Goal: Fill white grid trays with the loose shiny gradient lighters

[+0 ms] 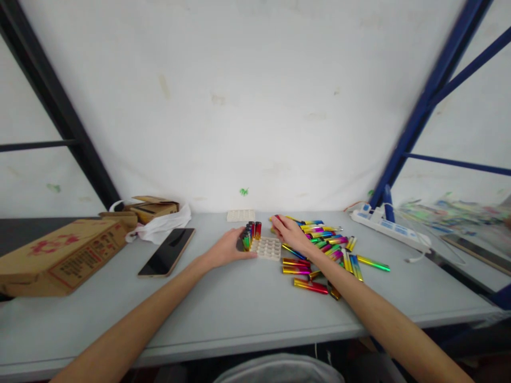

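A cream tray (268, 248) with rows of round holes lies on the table in front of me. At its left side several shiny coloured tubes (257, 230) with dark tops stand upright in the holes. My left hand (229, 248) is closed on the tray's left end, thumb along the near edge and fingers behind the standing tubes. Just right of the tray, my right hand (290, 234) is closed in a pinch, with the red end of a shiny tube (277, 217) showing at its fingertips. Beneath and beside that hand lies a loose pile of metallic gradient tubes (310, 286).
A second cream tray (240, 215) is by the wall. Left are a phone (166, 252), a white plastic bag (163, 226) and cardboard boxes (66, 255). A white power strip (389, 229) with cables lies at the right, near a blue metal frame (419, 117).
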Action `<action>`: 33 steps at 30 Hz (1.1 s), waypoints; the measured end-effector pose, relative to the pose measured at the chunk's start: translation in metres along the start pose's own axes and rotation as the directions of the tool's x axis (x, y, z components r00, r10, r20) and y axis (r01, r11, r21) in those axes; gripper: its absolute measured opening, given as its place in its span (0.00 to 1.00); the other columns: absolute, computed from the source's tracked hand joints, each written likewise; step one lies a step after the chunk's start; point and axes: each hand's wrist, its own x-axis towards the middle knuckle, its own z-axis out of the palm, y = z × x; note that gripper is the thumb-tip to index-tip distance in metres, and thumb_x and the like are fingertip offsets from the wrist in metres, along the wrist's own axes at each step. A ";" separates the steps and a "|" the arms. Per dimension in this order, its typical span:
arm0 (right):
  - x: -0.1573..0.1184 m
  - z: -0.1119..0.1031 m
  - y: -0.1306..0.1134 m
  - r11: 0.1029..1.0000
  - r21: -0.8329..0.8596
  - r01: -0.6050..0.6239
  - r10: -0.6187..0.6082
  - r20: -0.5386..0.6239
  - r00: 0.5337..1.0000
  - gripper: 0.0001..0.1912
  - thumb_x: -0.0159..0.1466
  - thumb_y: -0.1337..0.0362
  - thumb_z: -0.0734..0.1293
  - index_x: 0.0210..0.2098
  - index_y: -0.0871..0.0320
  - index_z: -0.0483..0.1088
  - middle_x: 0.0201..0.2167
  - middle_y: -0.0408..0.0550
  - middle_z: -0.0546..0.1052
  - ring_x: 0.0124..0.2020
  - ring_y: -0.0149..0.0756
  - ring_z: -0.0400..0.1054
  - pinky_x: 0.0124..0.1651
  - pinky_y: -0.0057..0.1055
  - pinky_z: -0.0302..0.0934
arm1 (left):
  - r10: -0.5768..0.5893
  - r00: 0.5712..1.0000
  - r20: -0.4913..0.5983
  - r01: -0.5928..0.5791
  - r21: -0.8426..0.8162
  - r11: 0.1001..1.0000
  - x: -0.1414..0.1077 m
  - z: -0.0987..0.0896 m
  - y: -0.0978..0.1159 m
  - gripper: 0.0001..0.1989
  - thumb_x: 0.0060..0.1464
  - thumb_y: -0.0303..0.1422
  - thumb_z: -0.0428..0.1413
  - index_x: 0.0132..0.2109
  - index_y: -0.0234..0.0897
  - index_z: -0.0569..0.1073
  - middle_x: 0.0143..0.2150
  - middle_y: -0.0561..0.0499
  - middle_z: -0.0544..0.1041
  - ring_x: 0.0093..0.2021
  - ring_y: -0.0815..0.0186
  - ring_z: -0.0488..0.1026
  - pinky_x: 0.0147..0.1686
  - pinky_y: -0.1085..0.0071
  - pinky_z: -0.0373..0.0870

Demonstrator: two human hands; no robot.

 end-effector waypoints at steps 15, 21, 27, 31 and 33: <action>0.008 0.014 -0.008 0.811 -0.517 0.273 -0.209 0.179 0.961 0.15 0.74 0.57 0.63 0.37 0.60 0.71 0.30 0.47 0.76 0.30 0.35 0.67 0.35 0.29 0.53 | 0.008 1.000 0.009 -0.008 -0.026 1.000 -0.001 0.003 -0.002 0.41 0.43 0.54 0.68 0.59 0.35 0.73 0.55 0.39 0.79 0.53 0.45 0.76 0.55 0.55 0.71; 0.005 0.017 -0.023 0.684 -0.680 0.264 -0.130 0.242 0.961 0.16 0.76 0.57 0.60 0.45 0.62 0.73 0.40 0.56 0.80 0.41 0.41 0.74 0.43 0.31 0.61 | 0.000 1.000 0.001 0.000 -0.016 1.000 0.000 0.005 -0.005 0.42 0.42 0.56 0.68 0.59 0.35 0.73 0.54 0.39 0.79 0.53 0.45 0.76 0.55 0.54 0.71; 0.013 0.011 -0.039 0.516 -0.825 0.229 -0.012 0.260 0.965 0.23 0.75 0.49 0.58 0.49 0.60 0.74 0.42 0.59 0.81 0.43 0.47 0.77 0.43 0.33 0.64 | 0.009 1.000 0.001 -0.009 -0.009 1.000 0.001 0.006 -0.005 0.42 0.42 0.55 0.68 0.59 0.35 0.72 0.55 0.38 0.79 0.54 0.44 0.75 0.55 0.54 0.71; 0.015 0.005 -0.034 0.544 -0.817 0.191 0.040 0.252 0.967 0.28 0.73 0.42 0.57 0.42 0.59 0.77 0.36 0.58 0.81 0.40 0.46 0.77 0.41 0.33 0.64 | -0.004 1.000 -0.008 0.004 0.001 1.000 0.000 0.005 -0.003 0.41 0.42 0.55 0.67 0.58 0.34 0.73 0.54 0.38 0.79 0.53 0.43 0.76 0.55 0.54 0.71; 0.009 -0.004 -0.032 0.612 -0.767 0.194 0.022 0.261 0.965 0.28 0.73 0.42 0.58 0.39 0.59 0.77 0.34 0.56 0.81 0.38 0.44 0.76 0.41 0.32 0.63 | 0.000 1.000 0.002 0.000 0.000 1.000 0.000 0.005 -0.002 0.41 0.43 0.55 0.67 0.58 0.34 0.72 0.54 0.38 0.79 0.53 0.44 0.76 0.55 0.54 0.71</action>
